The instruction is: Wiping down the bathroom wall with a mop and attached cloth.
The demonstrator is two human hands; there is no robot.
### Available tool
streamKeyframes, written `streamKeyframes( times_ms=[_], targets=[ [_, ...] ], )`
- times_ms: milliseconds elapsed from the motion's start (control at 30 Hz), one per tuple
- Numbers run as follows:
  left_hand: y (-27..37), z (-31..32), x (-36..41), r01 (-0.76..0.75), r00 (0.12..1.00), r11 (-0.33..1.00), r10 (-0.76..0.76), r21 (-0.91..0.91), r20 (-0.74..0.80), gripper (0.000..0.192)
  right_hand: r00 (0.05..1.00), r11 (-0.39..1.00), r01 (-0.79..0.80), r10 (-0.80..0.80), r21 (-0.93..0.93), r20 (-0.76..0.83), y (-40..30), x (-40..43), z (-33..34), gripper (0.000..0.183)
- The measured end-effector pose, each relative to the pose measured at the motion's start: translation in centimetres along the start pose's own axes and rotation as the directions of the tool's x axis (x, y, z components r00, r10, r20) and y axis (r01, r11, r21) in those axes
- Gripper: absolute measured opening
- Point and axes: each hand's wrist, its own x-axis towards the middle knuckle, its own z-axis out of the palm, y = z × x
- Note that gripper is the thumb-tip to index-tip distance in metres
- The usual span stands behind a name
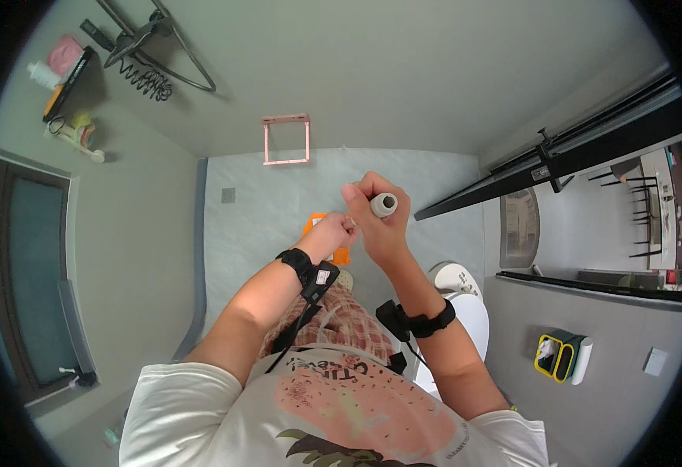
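Observation:
My right hand (383, 219) is closed around a pale cylindrical handle or tube (384, 205), whose round end with a dark hole faces up at the camera. My left hand (336, 229) is closed just beside it, at what looks like a small pale part near its fingertips; that part is mostly hidden, so its kind cannot be told. Beneath my left hand, an orange packet or cloth (341, 256) is partly visible. A black strap with a small box is on each of my forearms.
A pink frame rack (286, 162) is on the wall ahead. A white toilet (470, 318) and a white bin-like object (456, 278) stand at my right. A black-framed door (492, 181) juts in from the right. A floor drain (228, 195) lies ahead left; a shower fixture (142, 44) hangs upper left.

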Motion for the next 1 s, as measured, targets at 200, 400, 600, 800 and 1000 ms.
streamKeyframes(
  times_ms=[200,400,600,800,1000],
  targets=[
    [4.4,1.4,0.8,0.071,0.996,0.98,-0.08,-0.184,-0.041,0.015,0.994,0.999,-0.03,0.029,-0.012,-0.101,0.6,1.6,1.5,0.032],
    [6.9,2.4,-0.3,0.083,0.997,0.996,-0.083,-0.018,0.004,0.014,0.982,0.982,0.181,-0.184,-0.053,-0.04,1.2,-0.3,4.5,0.03],
    [9.0,2.3,-2.4,0.073,0.996,0.989,-0.079,0.131,0.04,0.012,0.989,0.991,0.131,-0.129,0.029,-0.071,1.6,0.3,4.8,0.032],
    [10.1,2.7,-3.6,0.048,0.994,0.977,-0.067,0.21,0.084,0.011,0.979,0.985,0.172,-0.175,-0.032,-0.107,-0.1,1.4,5.2,0.031],
    [10.9,2.5,-4.7,0.029,0.995,0.965,-0.052,0.259,0.083,0.01,0.979,0.982,0.179,-0.184,-0.064,-0.086,-1.6,1.1,7.2,0.031]
  ],
)
